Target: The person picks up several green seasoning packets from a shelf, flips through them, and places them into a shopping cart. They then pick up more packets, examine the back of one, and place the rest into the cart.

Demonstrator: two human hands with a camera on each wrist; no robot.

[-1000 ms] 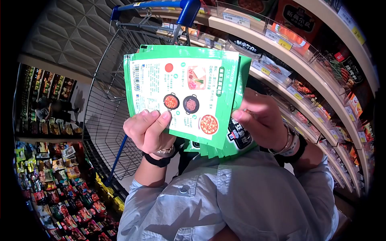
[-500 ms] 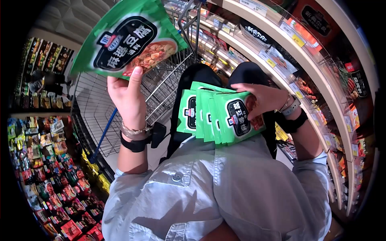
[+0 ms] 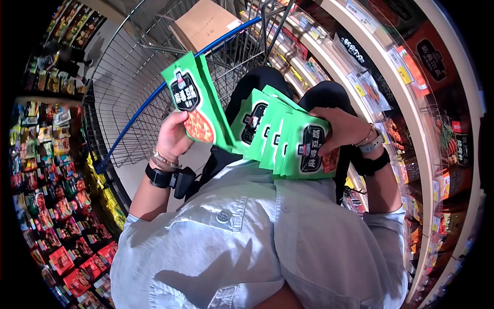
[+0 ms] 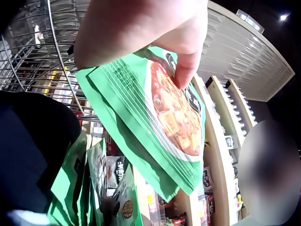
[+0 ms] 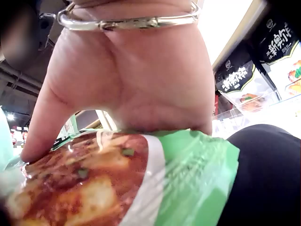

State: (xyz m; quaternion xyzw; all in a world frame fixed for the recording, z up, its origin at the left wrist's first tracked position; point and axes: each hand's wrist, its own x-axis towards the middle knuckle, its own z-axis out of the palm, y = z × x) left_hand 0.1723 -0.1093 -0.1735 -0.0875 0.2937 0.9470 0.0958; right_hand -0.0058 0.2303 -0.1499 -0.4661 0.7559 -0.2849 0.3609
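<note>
Sachets of flat, green, glossy film (image 3: 195, 100): head view, left hand (image 3: 174, 136) pinches at least two at ten o'clock; right hand (image 3: 340, 127) grips fanned green stack (image 3: 272, 135) at two. Likely light, floppy, slippery; take ridged edges (image 4: 141, 134).

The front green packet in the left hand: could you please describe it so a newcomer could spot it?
From the blue cart handle, look below to the left hand. It pinches the front green packet: black label and food picture visible, while the packet behind shows only green.
</note>
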